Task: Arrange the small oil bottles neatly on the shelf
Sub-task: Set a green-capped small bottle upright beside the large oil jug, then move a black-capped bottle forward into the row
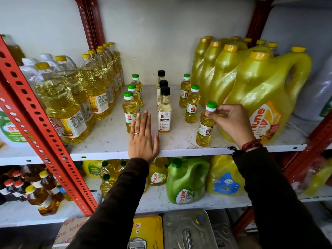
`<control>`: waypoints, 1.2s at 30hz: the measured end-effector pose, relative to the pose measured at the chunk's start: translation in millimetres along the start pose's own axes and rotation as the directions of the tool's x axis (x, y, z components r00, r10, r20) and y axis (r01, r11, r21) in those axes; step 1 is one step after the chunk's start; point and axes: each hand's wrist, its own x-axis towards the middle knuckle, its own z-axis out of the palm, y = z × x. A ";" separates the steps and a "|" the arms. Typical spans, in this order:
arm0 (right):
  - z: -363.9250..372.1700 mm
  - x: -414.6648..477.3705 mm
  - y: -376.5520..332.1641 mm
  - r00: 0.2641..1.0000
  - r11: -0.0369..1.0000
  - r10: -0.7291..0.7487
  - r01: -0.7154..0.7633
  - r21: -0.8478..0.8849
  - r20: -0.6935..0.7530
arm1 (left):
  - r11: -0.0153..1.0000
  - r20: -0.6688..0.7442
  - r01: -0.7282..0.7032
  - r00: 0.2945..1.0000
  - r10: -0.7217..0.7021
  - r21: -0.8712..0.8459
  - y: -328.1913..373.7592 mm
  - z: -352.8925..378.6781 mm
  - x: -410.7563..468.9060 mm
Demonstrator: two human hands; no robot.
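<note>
Small oil bottles stand on the white shelf [107, 135] in three rows running front to back. The left row [129, 112] has three green-capped yellow bottles. Three black-capped pale bottles [164, 112] form the middle row. At the right stand two green-capped bottles [192, 105], and in front of them a third green-capped bottle [205, 124] near the shelf's front edge. My right hand [231, 121] grips that bottle at its neck, just below the cap. My left hand [142, 139] lies flat with fingers apart on the shelf between the left and middle rows, its fingers beside the front left bottle.
Tall clear oil bottles [71, 97] crowd the shelf's left side and big yellow jugs [255, 90] the right. A red perforated upright [36, 126] slants across the left. The shelf below holds a green jug [186, 180] and more bottles.
</note>
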 end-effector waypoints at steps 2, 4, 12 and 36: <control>-0.7 -1.5 -0.9 1.000 1.000 -0.005 0.005 -0.011 -0.001 | 1.000 -0.002 -0.002 1.000 0.002 -0.003 0.3 0.0 0.1; -1.0 -2.8 -1.0 1.000 1.000 -0.001 0.001 -0.014 -0.006 | 1.000 -0.002 -0.003 1.000 0.003 -0.003 0.7 0.3 0.3; -2.9 -5.8 -2.9 0.999 0.999 0.037 -0.036 0.027 -0.012 | 1.000 -0.011 -0.001 1.000 0.001 -0.007 0.2 0.9 1.0; 101.4 39.5 -74.9 0.942 0.996 -0.083 0.072 0.046 0.325 | 0.999 -0.055 -0.006 0.998 0.004 -0.052 -3.2 0.1 0.2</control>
